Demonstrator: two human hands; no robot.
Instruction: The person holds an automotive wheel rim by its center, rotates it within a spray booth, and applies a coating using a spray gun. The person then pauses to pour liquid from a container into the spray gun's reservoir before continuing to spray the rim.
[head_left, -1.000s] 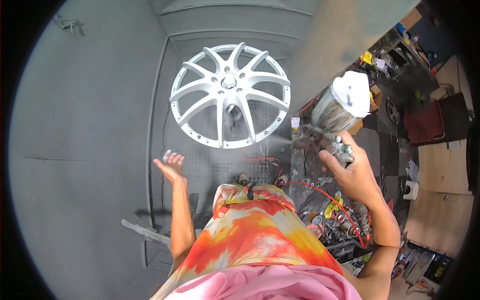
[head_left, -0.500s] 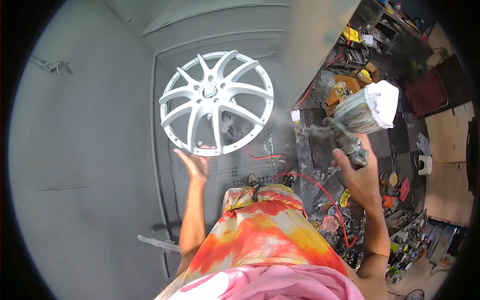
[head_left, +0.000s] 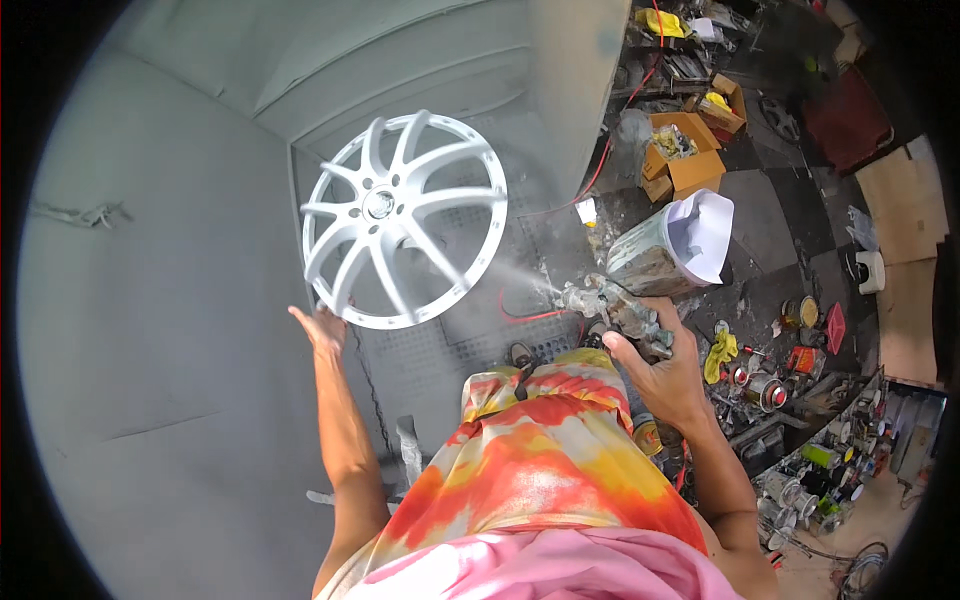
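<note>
A white multi-spoke car wheel rim (head_left: 428, 200) faces me, tilted, at the upper left of centre; what holds it up is hidden. Below its lower-left edge is my left hand (head_left: 325, 328), thumb stretched out and fingertips at the rim's edge, partly hidden behind it. My right hand (head_left: 662, 372) grips a paint-crusted spray gun (head_left: 615, 308) whose nozzle faces the wheel. A pale mist (head_left: 525, 280) leaves the nozzle toward the spokes. Above the gun sits its paint-streaked cup (head_left: 645, 250), lined with a white sheet that sticks out of the top.
Grey booth walls (head_left: 170, 300) stand on the left and behind the wheel. A red hose (head_left: 530, 318) lies on the floor. At right are an open cardboard box (head_left: 705, 165), a yellow cloth (head_left: 719, 355), several paint cans (head_left: 765, 392) and a white stool (head_left: 870, 272).
The spray gun has moved left and slightly down, closer to the wheel, and its mist now shows clearly. The wheel has turned and appears farther left; my left hand has shifted left along its lower edge.
</note>
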